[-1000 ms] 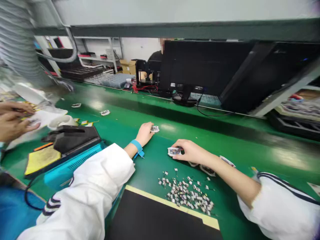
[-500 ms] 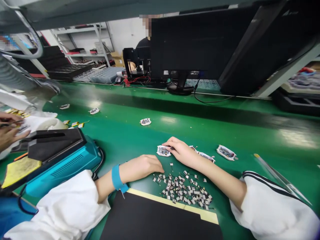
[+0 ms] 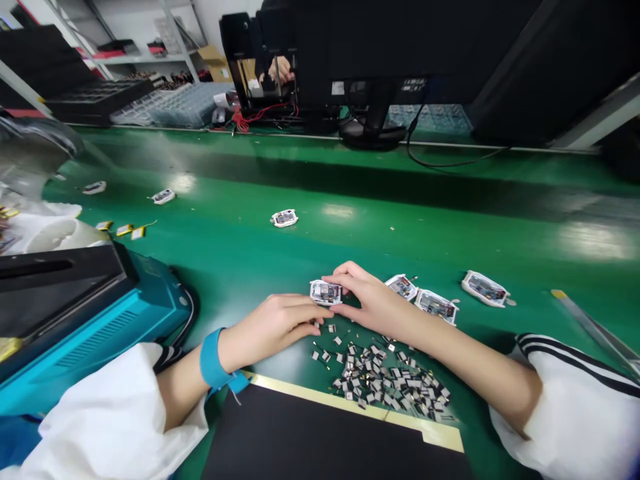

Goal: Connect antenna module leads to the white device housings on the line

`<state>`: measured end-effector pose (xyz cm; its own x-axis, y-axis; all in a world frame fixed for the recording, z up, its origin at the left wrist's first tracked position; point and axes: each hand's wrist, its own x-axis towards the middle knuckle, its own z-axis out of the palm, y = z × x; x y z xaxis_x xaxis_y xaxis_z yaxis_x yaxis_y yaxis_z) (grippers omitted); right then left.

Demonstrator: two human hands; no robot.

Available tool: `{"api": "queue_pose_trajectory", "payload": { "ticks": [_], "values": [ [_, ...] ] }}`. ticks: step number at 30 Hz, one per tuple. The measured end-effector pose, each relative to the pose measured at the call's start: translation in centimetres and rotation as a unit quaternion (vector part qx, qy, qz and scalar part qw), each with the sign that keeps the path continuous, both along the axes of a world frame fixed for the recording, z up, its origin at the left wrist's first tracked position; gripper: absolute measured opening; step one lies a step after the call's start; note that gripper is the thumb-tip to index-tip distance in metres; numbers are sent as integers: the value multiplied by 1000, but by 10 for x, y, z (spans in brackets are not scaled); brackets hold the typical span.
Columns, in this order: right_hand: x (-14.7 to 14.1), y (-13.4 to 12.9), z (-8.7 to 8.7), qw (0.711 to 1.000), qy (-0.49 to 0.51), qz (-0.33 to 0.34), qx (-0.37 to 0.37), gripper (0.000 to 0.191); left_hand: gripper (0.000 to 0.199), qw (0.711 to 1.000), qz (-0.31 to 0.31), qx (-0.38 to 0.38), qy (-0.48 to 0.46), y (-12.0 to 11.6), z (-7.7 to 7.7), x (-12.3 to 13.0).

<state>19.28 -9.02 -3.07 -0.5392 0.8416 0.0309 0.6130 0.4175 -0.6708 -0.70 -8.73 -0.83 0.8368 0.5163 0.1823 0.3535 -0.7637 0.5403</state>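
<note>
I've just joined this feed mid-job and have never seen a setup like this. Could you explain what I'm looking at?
This view comes from a camera worn on a person's head, looking forward and down, so these are human hands, not a machine. The right hand holds a small white-framed circuit module by its edge. The left hand, with a blue wrist strap, lies just beside it on the green workbench. Below them is a heap of tiny metal parts. Three similar modules lie to the right, and a teal machine sits at the left.
</note>
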Motion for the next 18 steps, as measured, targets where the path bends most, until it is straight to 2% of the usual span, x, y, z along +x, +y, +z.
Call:
{"api": "queue_pose_trajectory", "payload": {
  "ticks": [2,6,8,14,18],
  "values": [
    [0,0,0,1000,7,-2,-4,39,21,1000,-5,-24,12,-1,-1,1],
    [0,0,-1,1000,11,-3,-6,41,17,995,94,-43,-19,1,1,1],
    [0,0,-2,1000,11,-3,-1,42,15,992,110,-56,-16,2,2,1],
    [2,2,-5,1000,12,2,16,44,11,990,64,-120,30,0,6,0],
    [2,1,-6,1000,18,2,16,44,14,981,-12,-181,72,0,11,-1]
  ]
}}
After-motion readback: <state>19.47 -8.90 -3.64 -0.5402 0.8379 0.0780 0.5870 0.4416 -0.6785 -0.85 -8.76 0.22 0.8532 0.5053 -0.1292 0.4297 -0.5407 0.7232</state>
